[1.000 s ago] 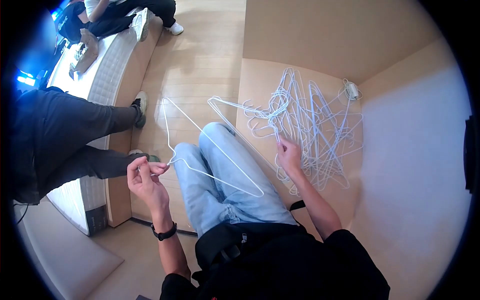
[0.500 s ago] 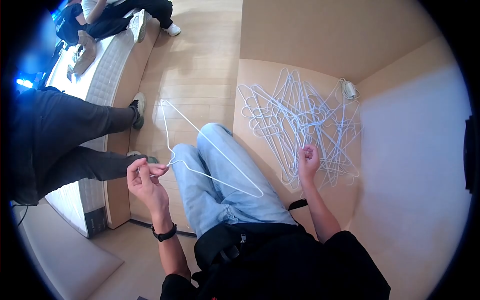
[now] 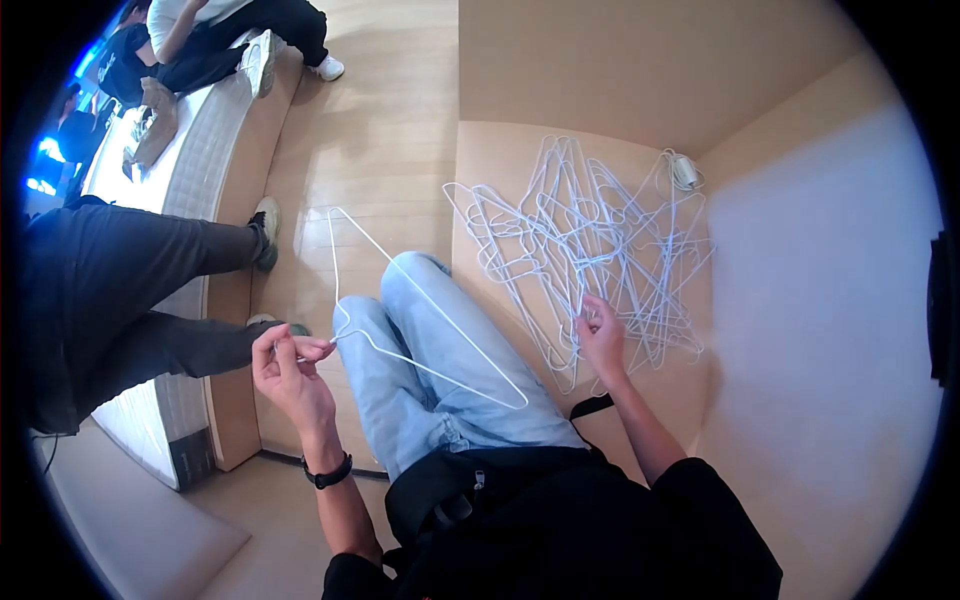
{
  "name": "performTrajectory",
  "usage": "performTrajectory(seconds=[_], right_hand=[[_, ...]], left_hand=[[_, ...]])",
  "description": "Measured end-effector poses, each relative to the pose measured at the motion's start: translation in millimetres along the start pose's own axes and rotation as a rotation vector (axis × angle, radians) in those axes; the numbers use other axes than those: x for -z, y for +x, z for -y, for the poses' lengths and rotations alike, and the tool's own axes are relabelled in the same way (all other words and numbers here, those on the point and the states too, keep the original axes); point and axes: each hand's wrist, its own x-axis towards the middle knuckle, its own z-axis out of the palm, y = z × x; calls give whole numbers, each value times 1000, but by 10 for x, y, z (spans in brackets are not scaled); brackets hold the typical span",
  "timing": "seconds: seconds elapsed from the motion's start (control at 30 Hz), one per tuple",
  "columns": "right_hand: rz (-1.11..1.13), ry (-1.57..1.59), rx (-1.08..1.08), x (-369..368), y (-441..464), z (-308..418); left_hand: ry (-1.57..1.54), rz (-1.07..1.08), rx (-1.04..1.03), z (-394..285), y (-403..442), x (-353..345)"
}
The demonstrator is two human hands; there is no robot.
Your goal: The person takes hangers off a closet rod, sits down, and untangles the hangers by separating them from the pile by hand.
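A single white wire hanger [image 3: 428, 292] hangs over my knees, its neck pinched in my left hand [image 3: 295, 372]. To the right, a tangled heap of white hangers [image 3: 560, 215] lies on a light wooden surface [image 3: 500, 145]. At the near edge of that heap is my right hand [image 3: 601, 335], its fingers curled around a thin white wire of one of the hangers. Which hanger that wire belongs to cannot be made out.
A white adapter with a coiled cord [image 3: 684, 172] sits in the back corner by the panels. On the left a person's dark-trousered legs [image 3: 150, 260] stand beside a wrapped mattress [image 3: 200, 160]. Other people sit at the top left, near a brown bag [image 3: 155, 125].
My right hand let go of one hanger cluster, moved right, then came back a little left onto a wire. The heap has spread leftward. My left hand still holds its hanger.
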Motion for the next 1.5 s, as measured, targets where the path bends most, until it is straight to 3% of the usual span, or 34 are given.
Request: performTrajectory(seconds=[0.07,0.17,0.23,0.3,0.33,0.4,0.43,0.5,0.6,0.67,0.7,0.77,0.8,0.87,0.93,1.0,1.03,1.1,1.23,1.3,1.43,1.5], right_hand=[[28,33,-39,-7,-4,-65],[32,55,83,50,-39,305],[398,592,-48,2,-109,618],[606,916,-141,-120,-314,993],[604,917,-137,-113,-348,1197],[889,721,-306,-110,-401,1524],[890,721,-303,-197,-441,1523],[721,815,-453,-403,-503,1423],[673,818,-333,-583,-536,1363],[582,787,-289,-512,-532,1496],[494,756,-246,-480,-514,1541],[545,497,-296,-194,-297,1247],[558,461,-373,-57,-192,1042],[256,456,-407,293,88,698],[-12,162,-144,607,427,-40],[-34,-232,-27,966,562,-135],[-39,-235,-26,1056,584,-302],[10,-537,161,1082,618,-587],[11,-651,150,1119,630,-640],[19,-378,-38,1114,669,-807],[-21,-350,19,1109,570,-881],[-128,-436,146,1149,477,-833]], left_hand=[[-3,16,-3,-17,-7,4],[-36,57,4,-49,-22,-31],[-72,92,9,-60,-17,-90],[-61,188,25,-46,-28,-170],[-63,191,22,-31,-48,-235],[-49,203,69,3,-138,-396],[-41,208,93,12,-197,-483],[-8,172,128,47,-341,-727],[21,104,75,404,-539,-950],[-71,414,652,649,-703,-873],[-74,423,653,634,-668,-887],[-201,547,942,538,-536,-949],[-183,474,956,464,-504,-1054],[-244,508,941,696,-435,-988],[-307,547,929,825,-382,-1032],[-219,492,932,870,-342,-1155],[-223,496,931,926,-336,-1177],[-139,450,862,1108,-337,-1190],[-226,381,815,1352,-349,-1126],[-181,358,814,1334,-371,-1117],[-190,342,812,1342,-385,-1062],[-198,356,808,1346,-372,-1078]])
